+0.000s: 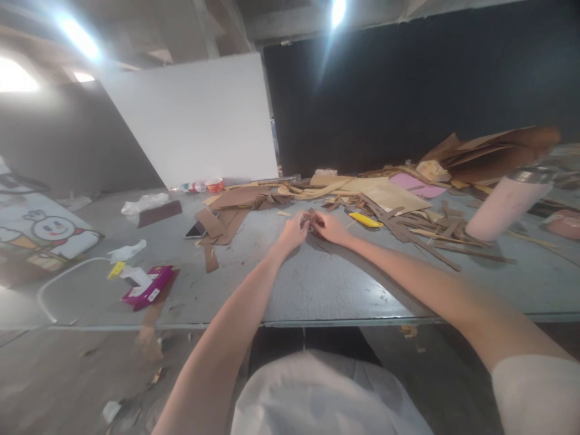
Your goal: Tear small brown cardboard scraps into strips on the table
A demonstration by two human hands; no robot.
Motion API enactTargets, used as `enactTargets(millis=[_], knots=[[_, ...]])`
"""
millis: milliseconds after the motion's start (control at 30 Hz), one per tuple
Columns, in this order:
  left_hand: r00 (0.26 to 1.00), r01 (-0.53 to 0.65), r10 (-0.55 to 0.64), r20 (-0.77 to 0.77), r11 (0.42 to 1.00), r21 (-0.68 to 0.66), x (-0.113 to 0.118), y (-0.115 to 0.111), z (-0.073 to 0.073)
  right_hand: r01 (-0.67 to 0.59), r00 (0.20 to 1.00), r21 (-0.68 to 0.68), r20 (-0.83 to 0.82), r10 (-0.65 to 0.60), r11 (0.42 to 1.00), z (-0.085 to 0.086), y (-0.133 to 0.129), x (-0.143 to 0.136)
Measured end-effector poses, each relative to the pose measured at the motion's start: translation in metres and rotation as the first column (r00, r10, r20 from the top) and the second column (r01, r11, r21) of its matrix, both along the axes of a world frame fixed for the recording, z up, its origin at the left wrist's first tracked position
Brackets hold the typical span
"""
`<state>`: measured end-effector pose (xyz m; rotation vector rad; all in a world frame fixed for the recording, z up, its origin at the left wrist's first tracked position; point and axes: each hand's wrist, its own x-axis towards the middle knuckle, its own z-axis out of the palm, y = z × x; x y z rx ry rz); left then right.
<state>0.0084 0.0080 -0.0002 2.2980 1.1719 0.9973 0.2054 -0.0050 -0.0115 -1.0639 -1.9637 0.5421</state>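
Both hands meet over the middle of the grey table (330,290), their fingertips close together around a small dark brown piece (312,217). My left hand (295,229) grips its left side, fingers closed. On the right side, my right hand (330,228) has its fingers curled on the same piece. The piece's exact shape is too small to tell. Just right of my right hand lies a yellow cutter (365,220). Brown strips (419,232) are heaped beyond it, and flat brown pieces (231,225) lie to the left, partly over a phone (196,229).
A pink bottle (507,205) stands at the right, near large brown sheets (493,154). Tan sheets (394,192) and scraps lie along the back. At the left are a magenta packet (149,290), a white cable (45,287), a plastic bag (145,204) and a red cup (214,185).
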Motion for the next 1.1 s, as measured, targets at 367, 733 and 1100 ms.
enactTargets(millis=[367, 733, 1100], knots=[[1.000, 0.002, -0.003, -0.007, 1.000, -0.006, -0.0006, 0.0000, 0.0002, 0.006, 1.000, 0.007, 0.011, -0.006, 1.000, 0.0006, 0.0003, 0.0002], [1.000, 0.005, -0.005, 0.001, 1.000, 0.002, -0.0006, 0.0003, 0.0000, 0.028, 0.999, -0.005, 0.020, -0.028, 1.000, 0.0014, -0.0016, -0.0004], [1.000, -0.001, 0.001, -0.010, 1.000, -0.003, -0.0007, -0.0026, 0.0029, 0.026, 1.000, -0.001, 0.016, -0.026, 1.000, 0.0015, -0.0015, -0.0012]])
